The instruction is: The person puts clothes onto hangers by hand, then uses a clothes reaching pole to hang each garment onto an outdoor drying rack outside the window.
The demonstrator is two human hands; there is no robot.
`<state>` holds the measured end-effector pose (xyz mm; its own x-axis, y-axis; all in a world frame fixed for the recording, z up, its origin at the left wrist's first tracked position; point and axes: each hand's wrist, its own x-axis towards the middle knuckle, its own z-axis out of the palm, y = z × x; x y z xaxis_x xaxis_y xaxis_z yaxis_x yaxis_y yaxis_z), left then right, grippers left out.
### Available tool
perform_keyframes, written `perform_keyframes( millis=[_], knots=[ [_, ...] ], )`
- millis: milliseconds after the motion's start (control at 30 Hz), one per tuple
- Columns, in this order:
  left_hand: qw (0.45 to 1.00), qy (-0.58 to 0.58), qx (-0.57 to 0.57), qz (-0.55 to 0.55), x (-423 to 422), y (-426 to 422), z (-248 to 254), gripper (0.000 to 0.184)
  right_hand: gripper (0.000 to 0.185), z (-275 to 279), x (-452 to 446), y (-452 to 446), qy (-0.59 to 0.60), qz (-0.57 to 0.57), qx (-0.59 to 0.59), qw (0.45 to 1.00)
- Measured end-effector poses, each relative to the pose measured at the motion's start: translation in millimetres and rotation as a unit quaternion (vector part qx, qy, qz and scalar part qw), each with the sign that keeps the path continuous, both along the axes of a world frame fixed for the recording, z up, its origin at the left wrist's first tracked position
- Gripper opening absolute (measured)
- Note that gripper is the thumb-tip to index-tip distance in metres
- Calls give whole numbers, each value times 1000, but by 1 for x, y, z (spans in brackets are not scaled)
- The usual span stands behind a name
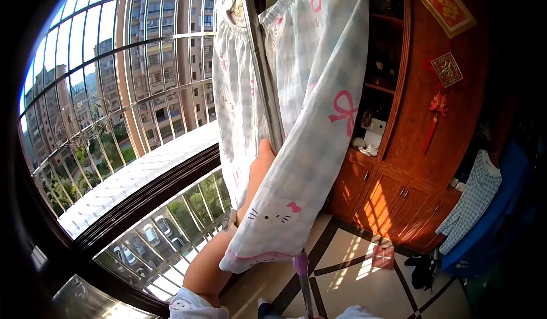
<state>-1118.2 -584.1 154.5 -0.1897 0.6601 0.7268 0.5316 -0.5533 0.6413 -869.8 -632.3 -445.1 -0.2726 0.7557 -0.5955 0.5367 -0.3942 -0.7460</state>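
A pair of white elastic-waisted trousers [319, 91], with pale checks, pink bows and a cat face, hangs in front of me from the top of a metal clothes pole [259, 51]. My left hand [259, 168] is raised and closed around the pole's middle; a trouser leg hides part of its fingers. A watch [229, 218] sits on that wrist. Below the trouser hem the pole shows again, with a purple collar [300, 263]. Only a sliver of my right hand [317, 317] shows at the bottom edge, against the pole's lower end.
A barred window [131, 102] with a dark frame [148, 193] runs along the left. Wooden cabinets [393, 199] stand at the right. A checked garment [476, 193] lies over something blue [496, 222]. On the tiled floor [347, 279] are a pink square [383, 257] and a black item [423, 270].
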Motion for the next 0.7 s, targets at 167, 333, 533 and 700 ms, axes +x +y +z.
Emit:
perform_keyframes(
  millis=[167,333,533,700],
  knots=[
    [988,-80,-27,-129,-70,65,5,21,29,-18,-80,51,-28,20,-12,999],
    [944,-86,-95,-304,-157,124,32,45,29,-8,-201,117,96,-11,78,992],
    [927,-160,-159,-299,-231,190,-29,65,27,245,-333,225,405,16,307,861],
    [901,-266,-132,-315,-252,198,-70,39,25,423,-406,255,367,-28,398,840]
  ],
)
